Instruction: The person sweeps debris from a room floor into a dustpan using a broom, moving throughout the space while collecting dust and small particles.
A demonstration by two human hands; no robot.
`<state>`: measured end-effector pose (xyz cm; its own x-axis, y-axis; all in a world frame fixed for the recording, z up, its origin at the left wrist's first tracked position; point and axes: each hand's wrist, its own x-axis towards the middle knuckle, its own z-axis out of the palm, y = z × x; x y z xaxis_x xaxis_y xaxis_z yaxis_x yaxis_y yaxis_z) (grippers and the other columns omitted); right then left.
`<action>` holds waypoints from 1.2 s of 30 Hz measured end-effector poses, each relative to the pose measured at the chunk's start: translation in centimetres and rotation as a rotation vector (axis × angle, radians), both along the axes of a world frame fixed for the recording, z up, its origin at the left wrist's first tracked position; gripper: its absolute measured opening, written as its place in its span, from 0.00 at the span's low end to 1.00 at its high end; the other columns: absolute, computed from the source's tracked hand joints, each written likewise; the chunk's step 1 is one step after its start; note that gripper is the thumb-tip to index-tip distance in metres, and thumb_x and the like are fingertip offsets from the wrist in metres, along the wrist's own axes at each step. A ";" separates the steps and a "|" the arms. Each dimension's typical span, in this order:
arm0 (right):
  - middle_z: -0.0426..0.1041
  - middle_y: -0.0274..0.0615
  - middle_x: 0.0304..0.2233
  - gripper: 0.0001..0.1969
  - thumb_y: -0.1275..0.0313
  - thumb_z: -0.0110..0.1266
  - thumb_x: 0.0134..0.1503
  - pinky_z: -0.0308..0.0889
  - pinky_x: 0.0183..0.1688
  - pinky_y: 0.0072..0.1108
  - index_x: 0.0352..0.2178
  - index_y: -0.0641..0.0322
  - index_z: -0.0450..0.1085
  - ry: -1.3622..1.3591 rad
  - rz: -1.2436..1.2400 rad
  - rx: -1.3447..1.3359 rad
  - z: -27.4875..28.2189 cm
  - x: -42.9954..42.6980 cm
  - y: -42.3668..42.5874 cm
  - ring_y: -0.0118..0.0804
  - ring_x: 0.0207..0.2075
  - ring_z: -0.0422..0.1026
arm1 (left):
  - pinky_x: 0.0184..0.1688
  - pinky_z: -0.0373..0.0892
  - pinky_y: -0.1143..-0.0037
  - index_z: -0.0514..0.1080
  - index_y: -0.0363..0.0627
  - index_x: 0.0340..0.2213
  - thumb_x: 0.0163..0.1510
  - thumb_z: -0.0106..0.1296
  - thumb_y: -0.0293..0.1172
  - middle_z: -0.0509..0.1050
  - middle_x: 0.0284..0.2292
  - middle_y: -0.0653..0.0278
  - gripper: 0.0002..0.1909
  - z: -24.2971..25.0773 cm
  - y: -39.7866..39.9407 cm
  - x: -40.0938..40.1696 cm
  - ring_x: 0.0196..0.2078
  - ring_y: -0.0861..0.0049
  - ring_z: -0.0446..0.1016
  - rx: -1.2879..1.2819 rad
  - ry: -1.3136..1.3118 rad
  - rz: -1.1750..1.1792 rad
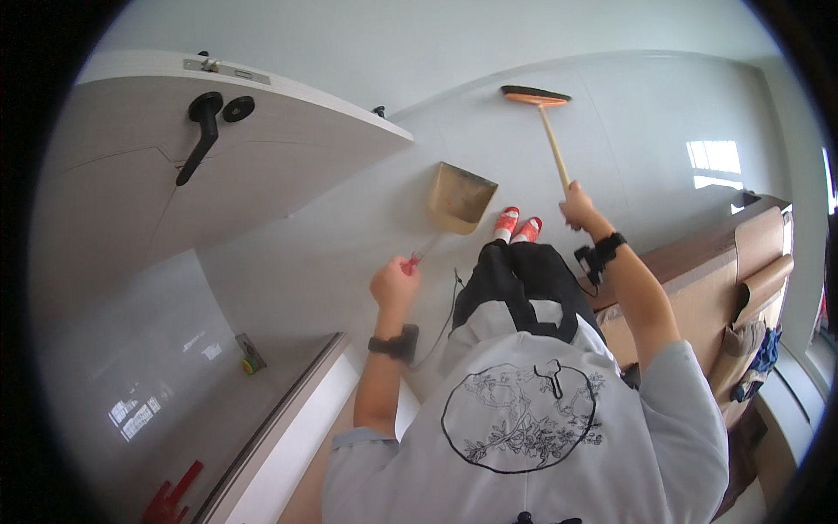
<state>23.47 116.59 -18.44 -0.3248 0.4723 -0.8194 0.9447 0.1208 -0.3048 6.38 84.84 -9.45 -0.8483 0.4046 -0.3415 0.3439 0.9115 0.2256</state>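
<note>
My left hand (395, 281) is closed around the red handle end of a dustpan (463, 196). The pan is yellowish and rests on the floor to the left of my feet, its open side turned away from me. My right hand (579, 205) grips the pale stick of a broom (553, 141). The broom's orange head with dark bristles (537, 92) touches the floor near the base of the far wall. What lies in the pan is too blurred to tell apart.
An open door (275, 137) with a black lever handle (204, 134) stands at the left. Cardboard-covered furniture (694, 281) runs along my right. My feet in red slippers (506, 221) are between dustpan and broom. A cable (452, 314) hangs by my left wrist.
</note>
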 end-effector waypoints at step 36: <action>0.66 0.48 0.16 0.17 0.75 0.39 0.44 0.63 0.11 0.23 0.37 0.68 0.49 0.094 -0.430 0.071 0.1 -6.6 14.0 0.36 0.14 0.68 | 0.26 0.65 0.71 0.72 0.50 0.23 0.38 0.49 0.41 0.72 0.21 0.62 0.10 0.8 8.2 0.2 0.25 0.65 0.70 -0.063 -0.069 0.019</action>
